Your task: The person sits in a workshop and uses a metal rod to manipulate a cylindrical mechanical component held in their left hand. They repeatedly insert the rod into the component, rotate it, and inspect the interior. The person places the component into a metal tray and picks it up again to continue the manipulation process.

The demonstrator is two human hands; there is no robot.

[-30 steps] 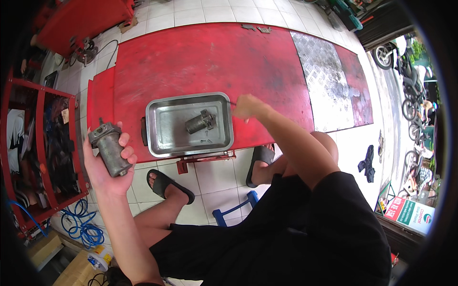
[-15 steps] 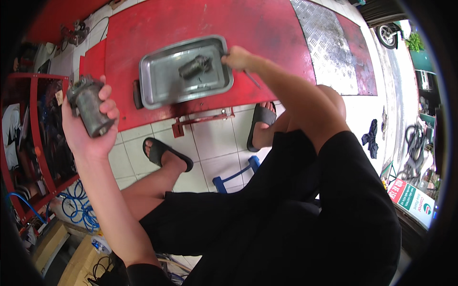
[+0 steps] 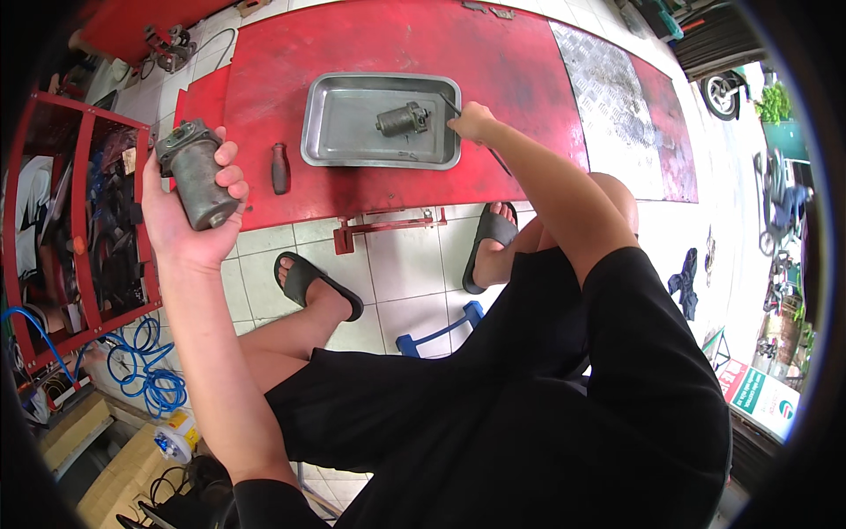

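Observation:
My left hand (image 3: pixel 198 216) is raised at the left, closed around a grey cylindrical electric motor (image 3: pixel 204 181) whose flanged end points up. My right hand (image 3: pixel 473 123) is at the right rim of a shallow metal tray (image 3: pixel 381 161), its fingers closed on a thin dark rod-like tool (image 3: pixel 500 162). One end of the rod crosses the tray's rim; the other slants toward me. Inside the tray lies a second, similar motor (image 3: pixel 397 121) on its side, with small dark bits beside it. A dark-handled screwdriver (image 3: pixel 280 169) rests left of the tray; I cannot make out its shaft.
The tray stands on a red bench (image 3: pixel 520 79) with a metal tread plate (image 3: pixel 608 106) toward its right. A red shelf rack (image 3: pixel 84 194) is at the left, above coiled blue hose (image 3: pixel 154 375). A blue stool frame (image 3: pixel 441 328) stands between my feet.
The tray has shifted right and straightened, leaving a gap to the screwdriver. My right hand has stayed at its rim with the rod. The view has shifted slightly; my left hand still holds the motor.

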